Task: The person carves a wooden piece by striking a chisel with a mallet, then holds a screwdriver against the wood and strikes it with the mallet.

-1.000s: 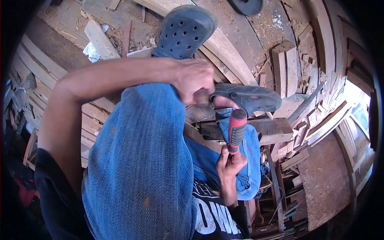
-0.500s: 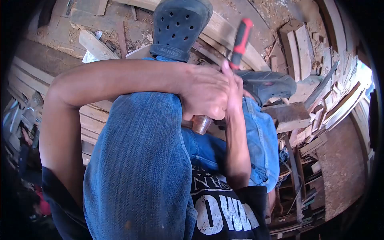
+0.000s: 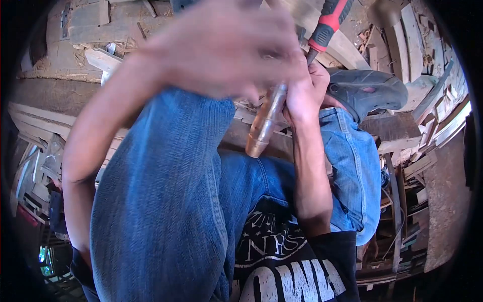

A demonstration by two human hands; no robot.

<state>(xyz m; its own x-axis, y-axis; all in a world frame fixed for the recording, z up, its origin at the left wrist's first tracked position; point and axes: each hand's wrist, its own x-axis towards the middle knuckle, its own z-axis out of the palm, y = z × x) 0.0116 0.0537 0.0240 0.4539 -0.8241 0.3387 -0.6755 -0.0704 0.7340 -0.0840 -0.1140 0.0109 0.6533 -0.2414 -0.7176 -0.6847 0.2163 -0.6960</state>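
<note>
My left hand (image 3: 236, 50) is smeared by motion above the raised denim knee, and its fingers cannot be made out. Beside it, my right hand (image 3: 307, 90) is closed around the shaft of a tool with a red and black handle (image 3: 328, 27), which points up and away. A brown, shiny wooden handle (image 3: 264, 123) with metal-like bands slants down from between the hands over my lap. Its upper end lies close to my right palm; what grips it is hidden.
A dark rubber clog (image 3: 370, 90) is on the foot at the right. Wooden boards (image 3: 48, 113) lie at the left, and more planks (image 3: 405, 48) and offcuts at the upper right. Wood shavings litter the ground. A brown sheet (image 3: 445, 201) stands at the far right.
My left hand has risen up and left off the brown handle, which shows more of its length. The red and black handle and my right hand have shifted right; the view has moved too.
</note>
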